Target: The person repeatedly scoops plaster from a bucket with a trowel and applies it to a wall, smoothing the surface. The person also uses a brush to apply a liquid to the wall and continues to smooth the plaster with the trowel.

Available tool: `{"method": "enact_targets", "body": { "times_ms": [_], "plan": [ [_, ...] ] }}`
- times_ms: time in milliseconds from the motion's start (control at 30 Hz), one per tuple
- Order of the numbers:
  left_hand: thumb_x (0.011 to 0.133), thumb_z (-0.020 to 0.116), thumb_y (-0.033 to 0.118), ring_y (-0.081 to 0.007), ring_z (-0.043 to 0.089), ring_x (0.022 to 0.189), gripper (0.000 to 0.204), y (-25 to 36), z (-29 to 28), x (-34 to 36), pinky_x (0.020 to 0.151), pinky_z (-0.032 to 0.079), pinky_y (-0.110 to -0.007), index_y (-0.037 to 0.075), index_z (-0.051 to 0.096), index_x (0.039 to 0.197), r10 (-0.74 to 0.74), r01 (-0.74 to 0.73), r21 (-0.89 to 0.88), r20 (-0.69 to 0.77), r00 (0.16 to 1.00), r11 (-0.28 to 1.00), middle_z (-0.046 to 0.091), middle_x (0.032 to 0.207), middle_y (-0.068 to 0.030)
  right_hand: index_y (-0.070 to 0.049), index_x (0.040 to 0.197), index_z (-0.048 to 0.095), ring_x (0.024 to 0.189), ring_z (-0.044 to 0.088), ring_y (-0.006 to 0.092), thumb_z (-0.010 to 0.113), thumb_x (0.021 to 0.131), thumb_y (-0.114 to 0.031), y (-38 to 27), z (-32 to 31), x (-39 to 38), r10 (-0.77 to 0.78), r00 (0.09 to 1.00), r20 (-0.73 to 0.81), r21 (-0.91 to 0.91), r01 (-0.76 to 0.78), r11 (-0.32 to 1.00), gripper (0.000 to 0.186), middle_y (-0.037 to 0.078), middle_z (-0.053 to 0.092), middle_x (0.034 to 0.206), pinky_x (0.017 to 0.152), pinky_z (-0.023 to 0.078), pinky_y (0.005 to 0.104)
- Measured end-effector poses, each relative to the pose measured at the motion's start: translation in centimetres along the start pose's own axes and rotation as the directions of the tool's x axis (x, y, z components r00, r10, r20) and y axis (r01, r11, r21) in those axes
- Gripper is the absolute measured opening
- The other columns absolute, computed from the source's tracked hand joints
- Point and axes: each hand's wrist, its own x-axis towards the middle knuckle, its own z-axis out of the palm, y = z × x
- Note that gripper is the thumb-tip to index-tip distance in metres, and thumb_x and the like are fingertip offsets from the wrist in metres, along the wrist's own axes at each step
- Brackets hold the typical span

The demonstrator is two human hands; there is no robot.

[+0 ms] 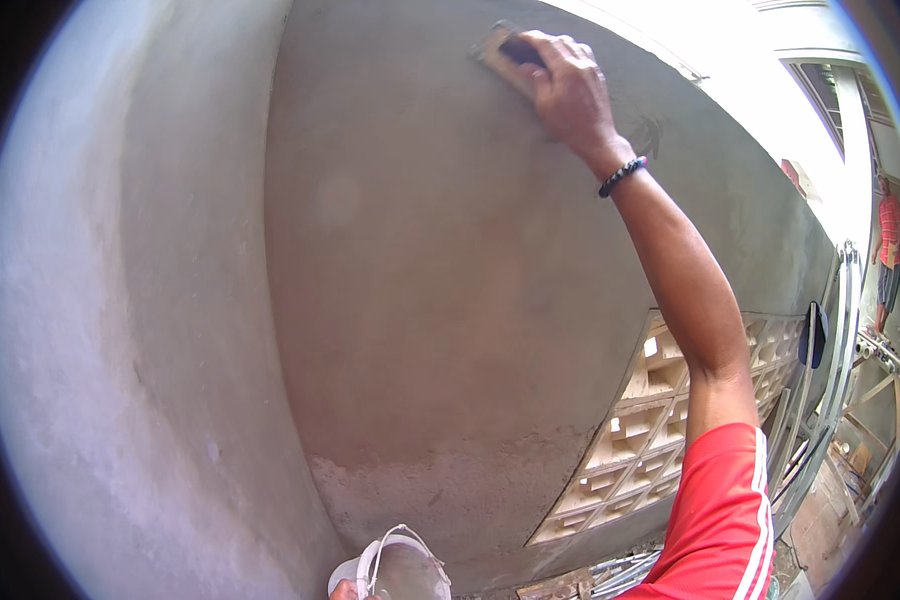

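We work on a vertical rendered wall [420, 300]. Our right hand [565, 85] is raised to the upper edge of the wall, its grip clenched around a small wooden float [498, 48], which lies flat against the wet grey render just under the top edge. A dark beaded bracelet [622, 176] sits at the wrist, and the red sleeve [720, 520] enters from the lower right.

Our left hand [342, 591] shows only as a sliver at the lower edge of the picture, touching a white bucket [390, 570] with a wire handle. We cannot tell whether that grip is clenched or released, as most of the hand is cut off.

Progress, judged from the surface:
- The broad middle of the wall reads as smooth, even and darker, so we judge it floated.
- A band along the bottom edge, just above the bucket, is paler and rougher; we judge it unfinished.
- The area round the float near the top edge shows faint streaks, so we judge it to be in hand now.

To the lower right of the wall sits a panel of pale ventilation blocks [660, 430], left bare of render. A person in a red shirt [888, 245] stands well apart at the far right.
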Motion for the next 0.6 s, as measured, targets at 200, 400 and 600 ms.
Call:
{"method": "enact_targets", "body": {
  "times_ms": [200, 400, 600],
  "plan": [
    [0.070, 0.070, -0.001, -0.0182, 0.057, 0.078, 0.035, -4.1, -2.1, 2.4, 0.069, 0.047, -0.032, -0.002, 0.059, 0.103, 0.173, -0.173, 0.010, 0.041, 0.984, 0.985, 0.063, 0.089, -0.0085, -0.005, 0.115, 0.059, 0.104, 0.056, 0.0307, 0.057, 0.086, -0.015, 3.0, -1.0, -1.3, -0.001, 0.996, -0.087, -0.107, -0.008, 0.994, 0.031, 0.013, 0.062, 0.109, 0.089, 0.045, 0.0389],
    [0.071, 0.070, -0.001, -0.0178, 0.058, 0.077, 0.033, -11.0, -2.5, 6.4, 0.065, 0.048, -0.031, -0.003, 0.058, 0.102, 0.289, -0.286, 0.090, -0.030, 0.957, 0.954, 0.063, 0.087, -0.0073, -0.006, 0.115, 0.059, 0.101, 0.057, 0.0318, 0.058, 0.085, -0.014, -2.3, 1.9, 4.7, -0.045, 0.998, 0.038, -0.035, 0.046, 0.998, 0.031, 0.014, 0.062, 0.107, 0.090, 0.045, 0.0402],
    [0.076, 0.067, 0.001, -0.0160, 0.059, 0.075, 0.033, -10.0, -3.2, 4.4, 0.062, 0.050, -0.029, -0.001, 0.057, 0.108, 0.194, -0.191, -0.032, 0.087, 0.977, 0.981, 0.062, 0.091, -0.0062, -0.008, 0.110, 0.061, 0.094, 0.057, 0.0319, 0.056, 0.084, -0.008, -2.3, 0.2, -0.7, -0.173, 0.985, 0.008, 0.025, 0.172, 0.985, 0.027, 0.011, 0.063, 0.100, 0.083, 0.046, 0.0397]
  ]
}}
